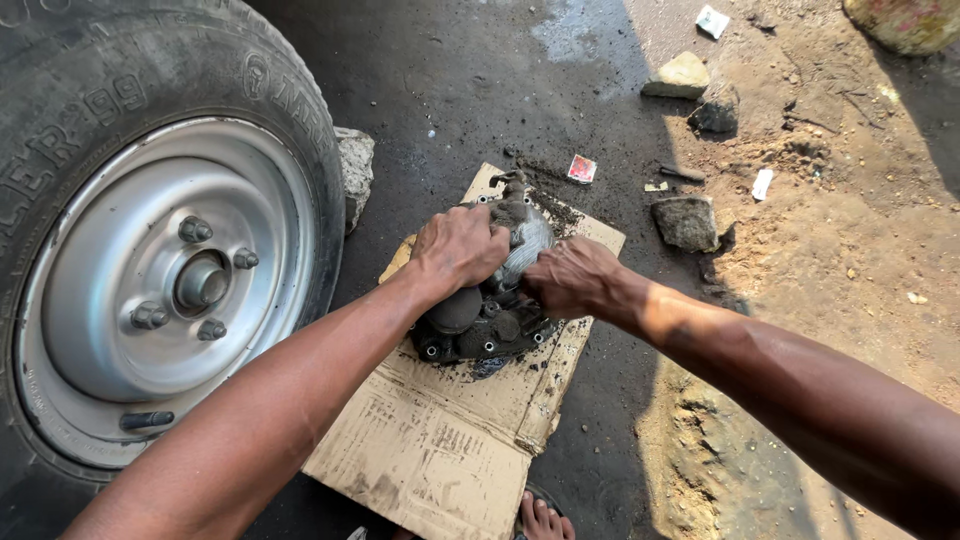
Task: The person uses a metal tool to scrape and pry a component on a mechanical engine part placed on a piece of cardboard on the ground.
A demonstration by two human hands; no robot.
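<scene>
Beside the large black rubber tyre with its silver steel wheel point(170, 260), on dark oily ground, lies a flattened, stained brown cardboard sheet point(440, 440). On its far half sits the greasy dark-grey cast metal housing with bolt holes along its lower edge point(485, 325). Left hand point(460, 245) is curled down over the top of the housing, fingers closed on it; right hand point(570, 278) is fisted against its right side — what it grips is hidden. Risks, as judged: grease could let either hand slip; the housing could tip off the cardboard into grit; a bare foot point(545, 518) lies near below.
</scene>
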